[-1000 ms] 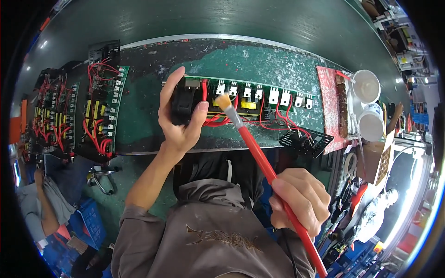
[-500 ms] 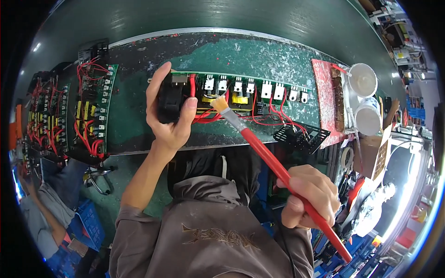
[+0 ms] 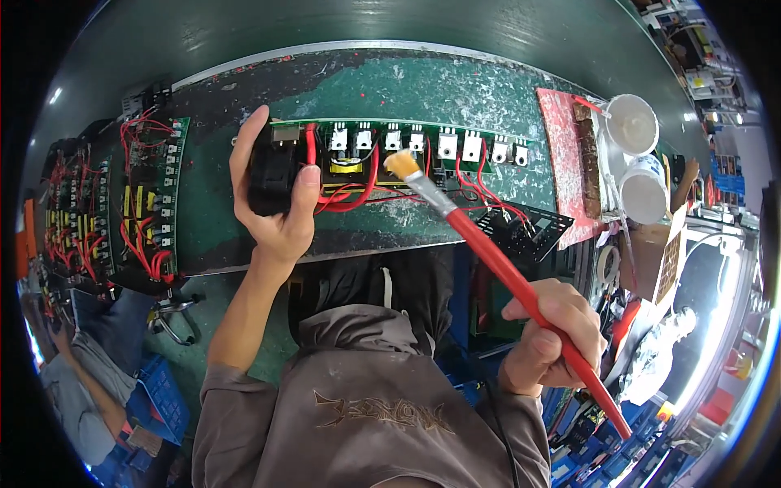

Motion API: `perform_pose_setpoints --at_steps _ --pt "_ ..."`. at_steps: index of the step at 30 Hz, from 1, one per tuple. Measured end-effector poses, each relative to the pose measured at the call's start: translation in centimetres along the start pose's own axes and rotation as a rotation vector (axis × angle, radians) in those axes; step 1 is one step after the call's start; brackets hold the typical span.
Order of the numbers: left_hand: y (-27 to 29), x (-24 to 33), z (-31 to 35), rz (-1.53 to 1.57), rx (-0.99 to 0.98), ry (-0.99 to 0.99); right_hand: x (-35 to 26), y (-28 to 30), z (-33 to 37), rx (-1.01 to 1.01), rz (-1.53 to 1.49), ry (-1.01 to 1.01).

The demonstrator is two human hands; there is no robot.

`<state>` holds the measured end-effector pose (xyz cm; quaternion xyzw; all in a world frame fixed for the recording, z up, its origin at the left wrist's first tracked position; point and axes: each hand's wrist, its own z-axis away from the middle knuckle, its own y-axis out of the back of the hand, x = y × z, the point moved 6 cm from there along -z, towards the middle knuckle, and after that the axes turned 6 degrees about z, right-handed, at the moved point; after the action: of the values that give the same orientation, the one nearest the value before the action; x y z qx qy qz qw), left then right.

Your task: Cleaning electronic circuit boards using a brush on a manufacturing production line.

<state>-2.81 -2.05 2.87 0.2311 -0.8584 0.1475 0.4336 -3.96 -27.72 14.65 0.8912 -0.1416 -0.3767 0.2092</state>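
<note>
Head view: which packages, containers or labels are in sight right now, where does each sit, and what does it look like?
Two white round tubs: right end of the bench, one behind the other.
Brown cardboard box: right of the bench, below the tubs, with a pale label on its side.
Blue crates: floor, lower left.
No screens visible.
</note>
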Motion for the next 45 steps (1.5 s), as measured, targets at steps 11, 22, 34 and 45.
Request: perform_pose_setpoints --at_steps 11,22,34,45 --pt "0.0 0.0 0.1 -0.023 -0.003 -0.014 0.0 0.8 -0.3 -0.004 0.033 0.045" --pt "0.0 0.3 0.0 -0.025 0.012 -0.012 1.1 1.4 -0.2 0.019 0.068 0.010" --pt "0.0 0.2 0.3 -0.077 0.035 -0.027 2.3 4.0 0.2 0.234 -0.007 -0.116" --pt "0.0 0.3 0.1 -0.104 0.025 -0.056 2.6 3.8 0.3 0.059 0.012 -0.098"
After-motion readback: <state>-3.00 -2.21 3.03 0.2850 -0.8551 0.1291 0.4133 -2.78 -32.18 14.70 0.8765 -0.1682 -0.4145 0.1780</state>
